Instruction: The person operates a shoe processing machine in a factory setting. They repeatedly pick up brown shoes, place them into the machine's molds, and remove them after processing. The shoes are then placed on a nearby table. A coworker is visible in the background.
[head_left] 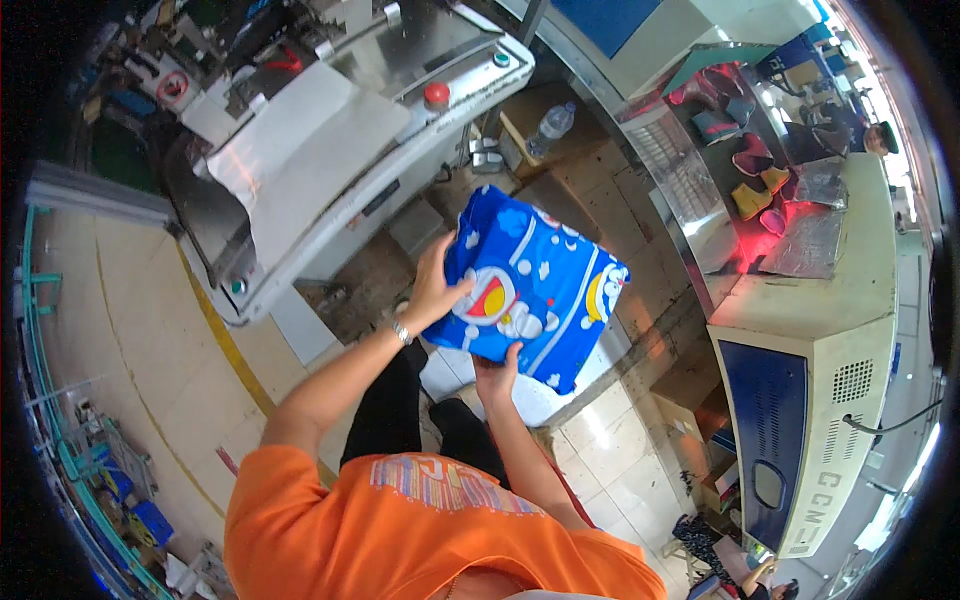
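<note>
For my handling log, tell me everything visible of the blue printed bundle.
The blue bundle is squarish and thick-looking, in what looks like smooth fabric printed with cartoon figures, pale stripes and yellow patches. Turned askew, it is held before the orange shirt, printed side up. The left hand grips its left edge, the right hand its near edge. Its underside is hidden.

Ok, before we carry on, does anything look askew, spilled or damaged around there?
The pale sheet on the machine looks odd: its left edge is wavy and crumpled, while its other visible edges run straighter. The blue printed bundle shows no obvious damage.
</note>
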